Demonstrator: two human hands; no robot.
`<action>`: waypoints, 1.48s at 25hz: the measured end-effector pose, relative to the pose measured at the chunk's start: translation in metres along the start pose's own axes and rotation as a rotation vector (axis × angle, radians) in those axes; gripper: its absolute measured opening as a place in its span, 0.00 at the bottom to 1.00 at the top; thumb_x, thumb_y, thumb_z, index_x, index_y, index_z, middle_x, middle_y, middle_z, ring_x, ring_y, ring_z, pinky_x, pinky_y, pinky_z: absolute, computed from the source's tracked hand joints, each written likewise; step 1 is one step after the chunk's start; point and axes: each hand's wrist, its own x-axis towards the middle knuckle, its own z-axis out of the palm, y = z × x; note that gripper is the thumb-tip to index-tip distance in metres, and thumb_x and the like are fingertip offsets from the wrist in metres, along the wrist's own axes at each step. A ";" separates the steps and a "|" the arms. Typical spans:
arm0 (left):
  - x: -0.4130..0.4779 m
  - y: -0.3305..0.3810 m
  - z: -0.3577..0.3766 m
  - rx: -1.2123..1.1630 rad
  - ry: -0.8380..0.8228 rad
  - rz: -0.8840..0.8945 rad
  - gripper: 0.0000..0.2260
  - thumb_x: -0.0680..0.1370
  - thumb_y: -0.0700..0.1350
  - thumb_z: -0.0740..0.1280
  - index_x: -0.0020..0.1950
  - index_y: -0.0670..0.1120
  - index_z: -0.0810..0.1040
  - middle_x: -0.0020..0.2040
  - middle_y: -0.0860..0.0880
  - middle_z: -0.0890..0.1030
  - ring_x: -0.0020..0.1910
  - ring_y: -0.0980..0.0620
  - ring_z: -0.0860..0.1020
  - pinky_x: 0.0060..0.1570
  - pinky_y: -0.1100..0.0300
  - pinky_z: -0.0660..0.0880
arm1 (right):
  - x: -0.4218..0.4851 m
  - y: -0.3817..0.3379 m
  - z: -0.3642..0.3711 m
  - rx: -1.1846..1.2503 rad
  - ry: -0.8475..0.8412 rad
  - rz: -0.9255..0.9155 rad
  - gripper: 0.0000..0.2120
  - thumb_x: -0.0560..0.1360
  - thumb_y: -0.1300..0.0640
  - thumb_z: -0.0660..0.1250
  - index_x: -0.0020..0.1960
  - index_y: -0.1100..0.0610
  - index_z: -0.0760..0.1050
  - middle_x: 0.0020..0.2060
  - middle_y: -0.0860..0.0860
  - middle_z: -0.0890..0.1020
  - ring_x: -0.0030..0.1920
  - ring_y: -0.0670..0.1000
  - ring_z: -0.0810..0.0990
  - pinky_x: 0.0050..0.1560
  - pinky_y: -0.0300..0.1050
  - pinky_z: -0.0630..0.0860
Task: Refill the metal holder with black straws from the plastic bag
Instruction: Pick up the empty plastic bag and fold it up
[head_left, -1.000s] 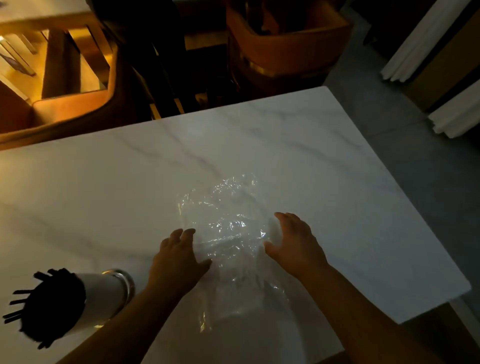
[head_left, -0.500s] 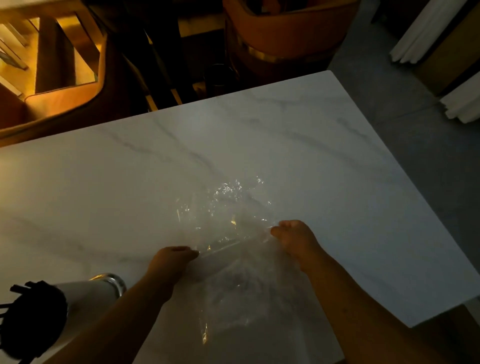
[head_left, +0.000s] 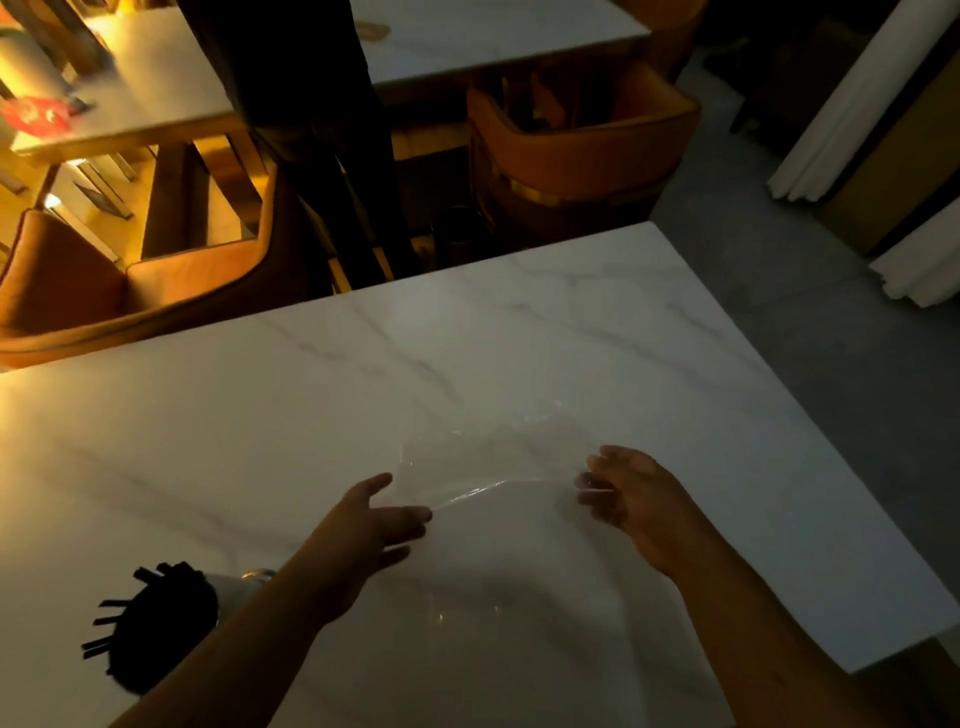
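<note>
Clear plastic bag (head_left: 483, 467) lies mostly flat on the marble bench (head_left: 519, 364), near the front middle, stretched between both hands. No straws visible inside it; film is see-through and the light is dim, so its edges are hard to trace.

Left hand (head_left: 374, 519): thumb and fingers (head_left: 415, 515) pinch the bag's left edge, a bright crease runs from that pinch toward the right hand. Rest of the hand loosely spread, palm down.

Right hand (head_left: 631, 493): fingers curled at the bag's right edge, a glint of film at the fingertips. Looks like a grip on the bag, though motion blur leaves the contact unclear.

Holder (head_left: 236, 590): pale metal cylinder, at the bench's front left, partly behind the left forearm. Wide-angle view makes it look tipped toward the camera. Black straws (head_left: 156, 626) fill its mouth as a dark mass, several ends sticking out to the left.

Holder sits well apart from the bag, left of it.

Orange chairs (head_left: 576, 156) stand beyond the bench's far edge.
</note>
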 end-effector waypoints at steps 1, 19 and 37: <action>-0.008 0.006 -0.002 0.015 0.019 0.062 0.35 0.72 0.39 0.80 0.72 0.56 0.66 0.51 0.45 0.89 0.54 0.44 0.85 0.54 0.48 0.80 | -0.009 -0.007 -0.001 0.020 -0.020 -0.040 0.20 0.79 0.61 0.72 0.68 0.52 0.71 0.46 0.59 0.89 0.48 0.59 0.87 0.53 0.55 0.80; -0.176 0.116 -0.028 1.008 0.250 1.446 0.08 0.77 0.52 0.73 0.54 0.52 0.86 0.54 0.50 0.82 0.58 0.48 0.74 0.56 0.53 0.71 | -0.249 -0.053 0.097 -1.078 0.387 -0.690 0.20 0.75 0.44 0.70 0.66 0.46 0.78 0.60 0.49 0.82 0.60 0.52 0.79 0.61 0.51 0.78; -0.228 0.038 0.006 0.273 -0.821 0.465 0.13 0.76 0.54 0.73 0.55 0.47 0.86 0.47 0.47 0.88 0.33 0.53 0.80 0.35 0.57 0.77 | -0.399 0.006 0.023 0.099 0.209 -0.435 0.12 0.85 0.54 0.62 0.55 0.54 0.84 0.47 0.58 0.87 0.38 0.55 0.85 0.38 0.49 0.81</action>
